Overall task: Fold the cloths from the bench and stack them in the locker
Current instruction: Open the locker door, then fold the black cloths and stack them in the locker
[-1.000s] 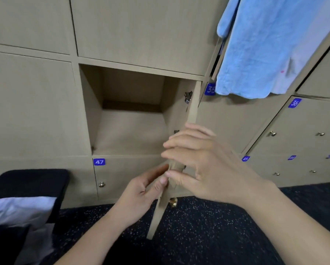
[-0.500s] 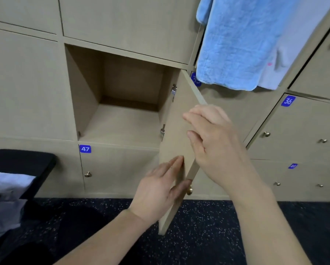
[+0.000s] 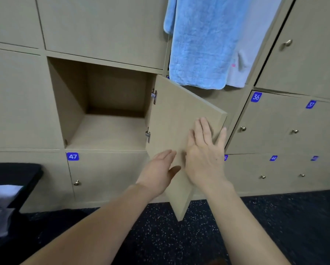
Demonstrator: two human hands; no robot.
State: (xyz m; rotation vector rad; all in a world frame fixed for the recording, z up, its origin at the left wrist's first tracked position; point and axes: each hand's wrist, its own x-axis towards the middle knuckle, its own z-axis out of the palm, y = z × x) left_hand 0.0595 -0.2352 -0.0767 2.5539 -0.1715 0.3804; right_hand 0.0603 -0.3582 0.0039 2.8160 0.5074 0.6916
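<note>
The locker [image 3: 74,104] above label 47 [image 3: 72,156] stands open, its door [image 3: 175,111] swung out to the right on two metal hinges. The right grip [image 3: 204,155] lies flat on the door's inner face, fingers straight and spread, holding nothing. The left grip [image 3: 160,169] is just beside it, lower on the same panel, fingers straight too. The cloths [image 3: 1,203], pale and crumpled, lie on the black surface [image 3: 16,173] at lower left, well apart from both. A blue towel [image 3: 198,44] and a white cloth [image 3: 252,44] hang above the door.

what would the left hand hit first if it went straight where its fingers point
Probably the open locker door, just ahead of the left hand; whether it already touches is unclear.
</note>
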